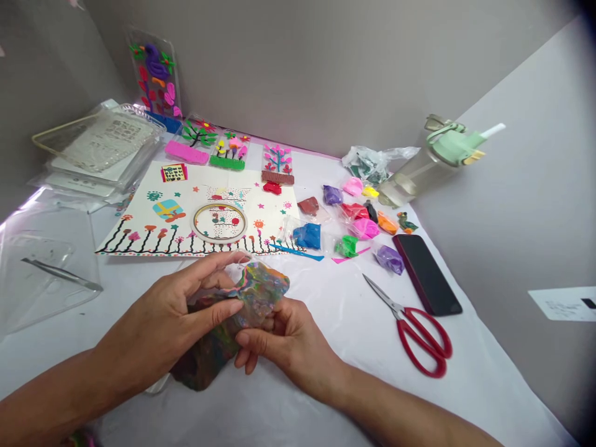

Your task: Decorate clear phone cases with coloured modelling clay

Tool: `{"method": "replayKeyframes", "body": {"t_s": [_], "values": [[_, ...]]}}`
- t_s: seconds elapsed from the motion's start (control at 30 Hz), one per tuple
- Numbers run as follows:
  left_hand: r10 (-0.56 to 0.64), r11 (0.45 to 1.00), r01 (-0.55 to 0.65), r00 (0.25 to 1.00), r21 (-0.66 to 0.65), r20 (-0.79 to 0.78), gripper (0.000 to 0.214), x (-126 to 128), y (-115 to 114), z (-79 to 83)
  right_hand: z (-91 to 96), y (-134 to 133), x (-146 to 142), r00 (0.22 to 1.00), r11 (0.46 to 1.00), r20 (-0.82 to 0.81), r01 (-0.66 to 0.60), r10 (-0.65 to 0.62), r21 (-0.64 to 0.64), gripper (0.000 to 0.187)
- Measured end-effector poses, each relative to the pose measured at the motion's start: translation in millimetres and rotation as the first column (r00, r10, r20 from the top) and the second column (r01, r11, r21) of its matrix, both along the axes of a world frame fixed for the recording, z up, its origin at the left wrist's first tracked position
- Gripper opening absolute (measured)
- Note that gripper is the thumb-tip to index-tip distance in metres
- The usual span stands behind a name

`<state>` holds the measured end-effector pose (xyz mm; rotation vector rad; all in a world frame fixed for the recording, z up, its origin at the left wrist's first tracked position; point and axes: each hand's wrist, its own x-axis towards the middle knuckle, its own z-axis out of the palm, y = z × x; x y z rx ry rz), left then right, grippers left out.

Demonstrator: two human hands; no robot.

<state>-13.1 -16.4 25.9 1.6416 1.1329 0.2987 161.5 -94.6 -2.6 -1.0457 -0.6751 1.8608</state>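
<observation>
A flat, crumpled piece of marbled modelling clay (265,287), mottled green, orange, blue and brown, is held low over the front of the table. It looks glossy, perhaps wrapped in clear plastic. My left hand (181,310) grips its upper left part, thumb on the near face and fingers behind. At the lower right edge, my right hand (291,344) pinches it between thumb and fingers. The darker lower part of the clay hangs below both hands. Just beyond my left fingertips, a roll of tape (195,225) rests on a decorated sheet of paper (139,205).
Red-handled scissors (421,335) and a phone (431,276) lie right. Bagged clay lumps, such as a blue one (307,236), cluster beyond. A bottle (405,180) stands back right. Tweezers (63,275) and stacked clear sheets (100,152) are left; clay pictures (277,161) sit behind.
</observation>
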Motion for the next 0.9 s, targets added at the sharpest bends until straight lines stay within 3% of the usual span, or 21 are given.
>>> {"method": "replayKeyframes", "body": {"t_s": [0.17,0.3,0.4,0.57,0.73,0.9], "values": [[-0.05,0.999,0.05,0.997,0.011,0.056,0.056,-14,11,-10.4,0.1,-1,0,1.0,1.0,-0.006,-0.002,0.002,-0.016,0.044],[-0.102,0.978,0.127,0.984,-0.168,0.148,0.064,-19,16,-13.8,-0.5,-1,-1,1.0,1.0,-0.009,-0.011,0.011,-0.018,0.044],[-0.061,0.965,0.114,0.973,-0.236,0.221,0.08,-11,12,-10.7,-2.6,-3,-2,1.0,1.0,-0.008,-0.027,0.027,-0.014,0.043],[0.051,0.988,-0.034,0.992,-0.152,0.112,0.063,1,0,-5.8,-5.3,-5,-5,0.999,0.999,-0.012,-0.039,0.039,-0.018,0.043],[-0.001,0.998,0.0,1.0,0.06,0.022,0.058,-5,2,-5.3,-2.6,-3,-3,0.999,0.999,-0.012,-0.033,0.033,-0.006,0.043],[-0.066,0.991,0.06,0.997,0.116,0.044,0.054,-10,6,-7.9,-1.1,-2,-2,0.999,0.999,-0.025,-0.033,0.033,-0.009,0.044]]}}
